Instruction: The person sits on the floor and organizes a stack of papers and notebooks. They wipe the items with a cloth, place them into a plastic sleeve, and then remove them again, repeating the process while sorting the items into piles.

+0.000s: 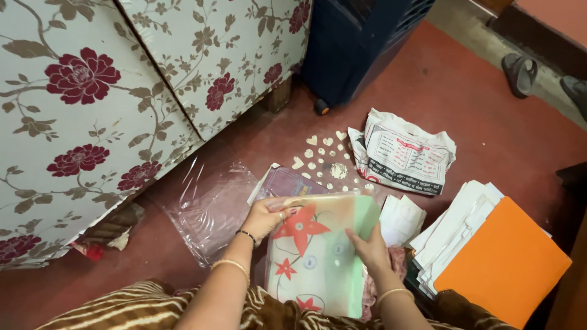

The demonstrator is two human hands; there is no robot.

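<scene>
Gripping a folded floral cloth (315, 256) at lower centre of the frame, my left hand (266, 219) pinches its upper left edge while my right hand (369, 247) pinches the right edge; I judge folding underway, next needing even alignment.

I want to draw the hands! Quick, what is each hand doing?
Left hand: closed on the top left edge of the flowered packet.
Right hand: fingers pinch the same packet's right side.

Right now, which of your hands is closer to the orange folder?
Right. The right hand rests on the flowered cloth, just left of the orange folder; the left hand grips the cloth's far edge.
</scene>
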